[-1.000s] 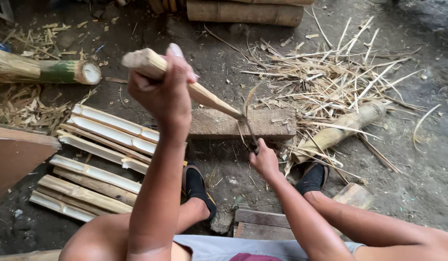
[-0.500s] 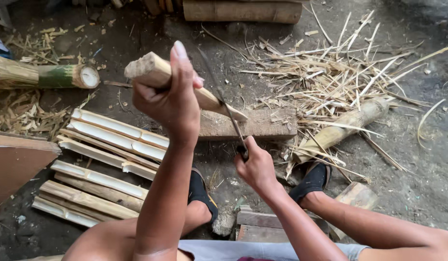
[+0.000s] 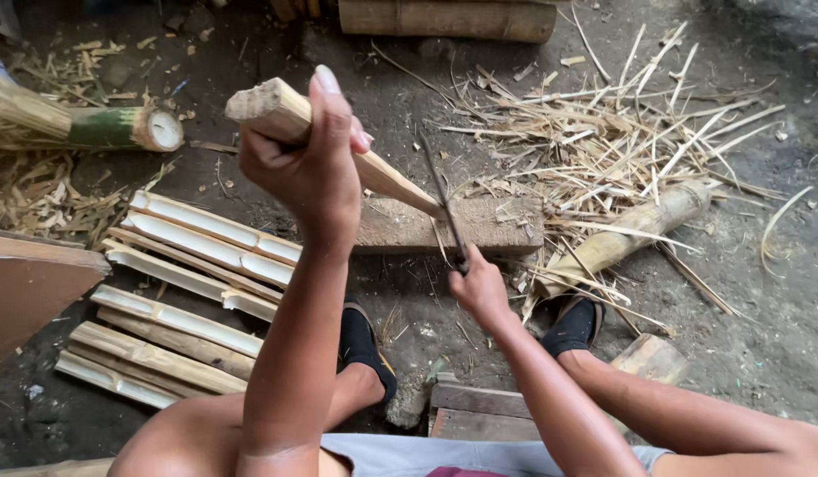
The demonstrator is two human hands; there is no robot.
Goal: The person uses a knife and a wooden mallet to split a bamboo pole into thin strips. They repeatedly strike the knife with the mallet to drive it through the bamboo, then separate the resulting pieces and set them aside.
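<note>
Bamboo stick [image 3: 374, 159] slants down-right onto block [image 3: 480, 225].

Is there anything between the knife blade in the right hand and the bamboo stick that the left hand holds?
Nothing visible. The right hand holds the knife with its blade already against the lower end of the bamboo stick, just above the wooden block. The left hand grips the stick higher up, away from the blade.

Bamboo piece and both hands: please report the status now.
Left hand shut on bamboo piece, raised over wooden block. Right hand shut on knife, blade at the piece's lower end. Nothing in the way.
</note>
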